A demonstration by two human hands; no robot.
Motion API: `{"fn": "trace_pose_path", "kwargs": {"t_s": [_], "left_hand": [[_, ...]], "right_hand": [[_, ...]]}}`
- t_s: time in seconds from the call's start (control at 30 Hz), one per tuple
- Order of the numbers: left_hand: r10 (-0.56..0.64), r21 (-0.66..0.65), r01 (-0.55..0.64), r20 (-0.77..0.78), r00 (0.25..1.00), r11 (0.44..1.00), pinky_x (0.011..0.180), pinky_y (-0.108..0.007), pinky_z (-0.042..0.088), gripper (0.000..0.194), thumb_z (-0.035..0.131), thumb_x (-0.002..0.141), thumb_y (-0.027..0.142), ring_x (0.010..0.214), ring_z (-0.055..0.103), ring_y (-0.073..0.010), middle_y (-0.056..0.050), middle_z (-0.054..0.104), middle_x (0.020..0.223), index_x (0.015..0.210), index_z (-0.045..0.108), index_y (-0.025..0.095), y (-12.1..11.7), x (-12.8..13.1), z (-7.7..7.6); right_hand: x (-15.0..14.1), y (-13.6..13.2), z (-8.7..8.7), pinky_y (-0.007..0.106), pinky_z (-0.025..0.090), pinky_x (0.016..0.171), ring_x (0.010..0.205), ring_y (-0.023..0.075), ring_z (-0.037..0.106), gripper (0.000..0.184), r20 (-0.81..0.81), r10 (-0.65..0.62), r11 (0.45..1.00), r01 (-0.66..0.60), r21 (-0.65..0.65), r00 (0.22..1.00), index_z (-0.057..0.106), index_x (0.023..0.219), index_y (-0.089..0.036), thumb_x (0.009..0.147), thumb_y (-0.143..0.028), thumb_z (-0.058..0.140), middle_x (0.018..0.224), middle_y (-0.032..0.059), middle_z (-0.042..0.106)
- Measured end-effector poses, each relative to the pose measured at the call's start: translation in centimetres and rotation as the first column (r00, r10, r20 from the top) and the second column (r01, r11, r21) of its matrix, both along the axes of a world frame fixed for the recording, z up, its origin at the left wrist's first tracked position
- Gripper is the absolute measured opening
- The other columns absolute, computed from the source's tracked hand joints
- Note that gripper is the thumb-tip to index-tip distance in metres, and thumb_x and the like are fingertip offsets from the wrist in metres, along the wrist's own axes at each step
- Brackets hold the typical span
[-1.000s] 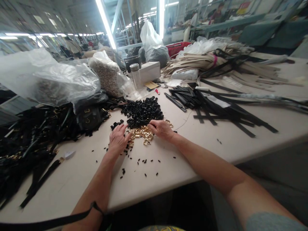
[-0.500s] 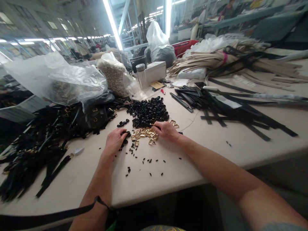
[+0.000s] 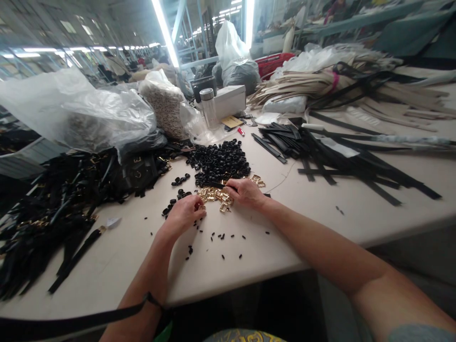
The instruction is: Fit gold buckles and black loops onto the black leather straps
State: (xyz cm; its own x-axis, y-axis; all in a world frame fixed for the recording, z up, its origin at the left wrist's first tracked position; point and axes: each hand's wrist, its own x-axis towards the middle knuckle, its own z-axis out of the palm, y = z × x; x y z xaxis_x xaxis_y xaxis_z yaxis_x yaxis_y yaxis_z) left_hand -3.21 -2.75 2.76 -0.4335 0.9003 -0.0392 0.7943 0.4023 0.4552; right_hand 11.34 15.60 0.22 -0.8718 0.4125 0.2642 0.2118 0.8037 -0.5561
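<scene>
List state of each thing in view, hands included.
Left hand: fingers curled by the buckles; grip hidden
Right hand: fingers closed on a thin black piece
Gold buckles: loose, mostly between the hands
Black loops: heaped
Small black bits: scattered
Clear bottle: upright, capped
Beige straps: bundled, pink band around them
Tube light: lit
</scene>
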Motion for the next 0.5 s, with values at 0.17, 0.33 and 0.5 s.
{"fn": "trace_pose_path", "kwargs": {"t_s": [0.17, 0.33, 0.5], "left_hand": [[0.053, 0.079, -0.065, 0.149, 0.987, 0.995, 0.057, -0.026, 0.036, 0.006, 0.066, 0.069, 0.024, 0.06, 0.052, -0.0145, 0.002, 0.061, 0.067, 0.073, 0.063, 0.022, -0.1, -0.3, -0.6], [0.041, 0.308, -0.23, 0.516, 0.855, 0.923, 0.055, -0.025, 0.04, 0.022, 0.072, 0.071, 0.036, 0.058, 0.052, -0.0123, 0.001, 0.062, 0.066, 0.085, 0.068, 0.019, -0.1, -0.5, -0.7], [-0.073, 0.419, -0.403, 0.761, 0.645, 0.814, 0.064, -0.025, 0.049, 0.034, 0.082, 0.063, 0.033, 0.066, 0.061, -0.0134, -0.004, 0.069, 0.078, 0.089, 0.068, 0.016, 0.3, 0.2, -0.1]], "right_hand": [[0.0, -0.1, 0.1, 0.024, 0.026, 0.056, 0.058, 0.0112, 0.046, 0.024, -0.006, 0.017, 1.0, -0.017, -0.004, 1.0, 0.064, 0.074, -0.018, 0.09, -0.031, 0.052, 0.064, 0.0006, 0.059], [0.1, -0.5, 0.4, 0.021, 0.03, 0.056, 0.057, 0.0085, 0.048, 0.019, -0.062, 0.093, 0.985, -0.101, -0.139, 0.994, 0.064, 0.076, -0.016, 0.089, -0.023, 0.052, 0.065, -0.0005, 0.06], [0.2, -1.3, 0.6, 0.017, 0.036, 0.05, 0.05, 0.0056, 0.051, 0.014, -0.099, 0.185, 0.841, -0.209, -0.5, 0.978, 0.065, 0.084, -0.015, 0.084, -0.016, 0.051, 0.065, -0.0022, 0.061]]}}
